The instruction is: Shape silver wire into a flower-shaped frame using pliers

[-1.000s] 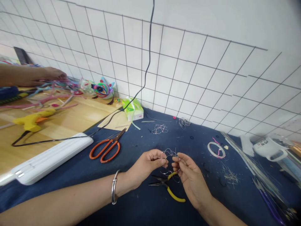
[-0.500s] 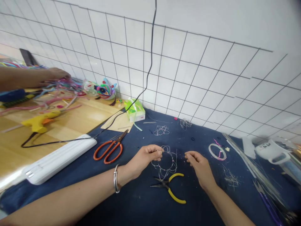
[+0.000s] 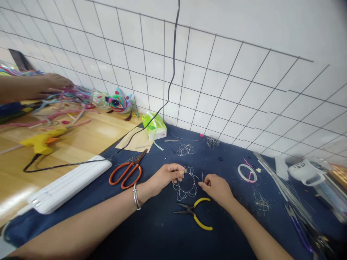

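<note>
My left hand point(image 3: 171, 174) pinches the upper left edge of a flower-shaped wire ring point(image 3: 195, 190), made of thin silvery loops with tiny pinkish beads. At its right side, my right hand point(image 3: 216, 187) has thumb and forefinger closed on a thin wire point(image 3: 202, 176) that sticks up from the fingertips. Whether this wire joins the ring is too fine to tell. Just below the ring lie pliers point(image 3: 193, 210) with yellow handles, jaws pointing left. Farther back on the dark blue cloth point(image 3: 151, 231) rests another looped wire piece point(image 3: 185, 149).
Orange-handled scissors point(image 3: 126, 173) and a white power strip point(image 3: 70, 184) lie left. A yellow glue gun point(image 3: 40, 141) is on the wooden table, near another person's hand point(image 3: 58, 82). To the right are a tape-like ring point(image 3: 247, 173), straight wires point(image 3: 279, 177) and a white mug point(image 3: 306, 171).
My right hand has moved left to the ring and closed on the thin wire. My left hand still holds the ring, which has turned slightly.
</note>
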`<state>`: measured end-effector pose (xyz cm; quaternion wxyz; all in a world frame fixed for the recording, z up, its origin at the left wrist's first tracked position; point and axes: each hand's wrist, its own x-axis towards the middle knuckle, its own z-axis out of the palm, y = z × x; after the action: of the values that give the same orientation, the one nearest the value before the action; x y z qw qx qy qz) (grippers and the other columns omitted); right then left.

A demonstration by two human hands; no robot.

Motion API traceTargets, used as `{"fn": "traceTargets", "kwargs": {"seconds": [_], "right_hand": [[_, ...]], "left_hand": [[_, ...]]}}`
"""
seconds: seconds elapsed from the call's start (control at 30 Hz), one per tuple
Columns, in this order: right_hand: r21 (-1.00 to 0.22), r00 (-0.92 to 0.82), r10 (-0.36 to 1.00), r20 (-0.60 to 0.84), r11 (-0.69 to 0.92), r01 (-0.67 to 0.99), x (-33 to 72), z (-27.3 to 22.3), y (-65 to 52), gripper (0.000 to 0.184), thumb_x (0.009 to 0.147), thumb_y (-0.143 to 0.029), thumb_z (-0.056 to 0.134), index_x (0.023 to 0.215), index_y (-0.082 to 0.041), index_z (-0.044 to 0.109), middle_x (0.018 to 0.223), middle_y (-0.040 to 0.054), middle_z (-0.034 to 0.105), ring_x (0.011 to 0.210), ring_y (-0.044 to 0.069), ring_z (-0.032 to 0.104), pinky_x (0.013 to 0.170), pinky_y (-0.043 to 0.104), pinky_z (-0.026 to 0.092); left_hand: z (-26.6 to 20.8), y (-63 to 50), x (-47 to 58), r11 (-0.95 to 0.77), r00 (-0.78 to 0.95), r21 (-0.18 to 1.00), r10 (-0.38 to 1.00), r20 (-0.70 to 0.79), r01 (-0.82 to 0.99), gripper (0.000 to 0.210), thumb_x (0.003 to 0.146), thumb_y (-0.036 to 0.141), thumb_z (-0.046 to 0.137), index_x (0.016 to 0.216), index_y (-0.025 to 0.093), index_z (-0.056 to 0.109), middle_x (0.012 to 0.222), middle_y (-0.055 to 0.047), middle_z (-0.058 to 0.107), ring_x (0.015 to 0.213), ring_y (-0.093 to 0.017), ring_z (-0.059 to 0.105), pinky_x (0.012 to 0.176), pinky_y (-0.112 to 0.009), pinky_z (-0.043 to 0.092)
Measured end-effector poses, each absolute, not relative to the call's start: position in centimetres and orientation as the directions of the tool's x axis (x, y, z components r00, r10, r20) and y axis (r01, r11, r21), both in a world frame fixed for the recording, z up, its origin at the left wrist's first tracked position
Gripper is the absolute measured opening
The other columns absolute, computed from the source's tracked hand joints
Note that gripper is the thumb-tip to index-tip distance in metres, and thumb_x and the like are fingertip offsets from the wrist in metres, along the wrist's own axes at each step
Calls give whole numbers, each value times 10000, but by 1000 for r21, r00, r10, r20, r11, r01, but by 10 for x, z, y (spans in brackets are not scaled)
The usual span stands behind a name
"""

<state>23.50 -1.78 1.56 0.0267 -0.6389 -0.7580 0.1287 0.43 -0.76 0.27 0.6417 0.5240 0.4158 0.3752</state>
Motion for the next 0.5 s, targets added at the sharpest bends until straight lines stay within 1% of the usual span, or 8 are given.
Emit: {"fn": "traceTargets", "kwargs": {"seconds": [0.07,0.13,0.33,0.4,0.5], "right_hand": [[-166,-169,973,-157,143,976,230,16,-12,301,778,-457,511,706,-179,603,781,61,628,715,176,576,611,255,347],[-123,-175,965,-195,153,981,227,17,-7,283,781,-441,511,718,-185,613,788,60,642,730,180,589,601,251,343],[-67,-232,927,-296,223,973,225,26,1,170,758,-309,520,720,-204,648,771,34,675,736,170,617,586,232,351],[-47,-244,920,-308,241,969,224,28,1,137,730,-252,524,727,-201,652,783,42,679,749,179,622,597,235,364],[0,-243,917,-316,256,967,220,31,2,137,695,-209,528,743,-180,653,816,84,680,781,220,628,604,258,385]], "left_hand": [[3,-8,4,170,384,984,913,-137,-52,228,757,328,582,887,145,624,749,-35,608,681,-131,543,598,-231,394],[4,-8,4,173,387,983,912,-136,-63,227,758,325,581,889,145,624,751,-34,612,679,-130,545,600,-232,396],[3,-7,2,177,401,981,906,-132,-79,233,774,327,561,897,141,627,760,-43,627,679,-129,552,605,-234,400],[1,-6,2,179,416,980,901,-127,-87,239,785,327,550,908,137,627,779,-50,629,687,-130,555,605,-232,399],[-1,-5,2,181,431,979,894,-125,-92,240,797,322,535,923,139,626,806,-58,630,712,-137,562,612,-235,400]]}}
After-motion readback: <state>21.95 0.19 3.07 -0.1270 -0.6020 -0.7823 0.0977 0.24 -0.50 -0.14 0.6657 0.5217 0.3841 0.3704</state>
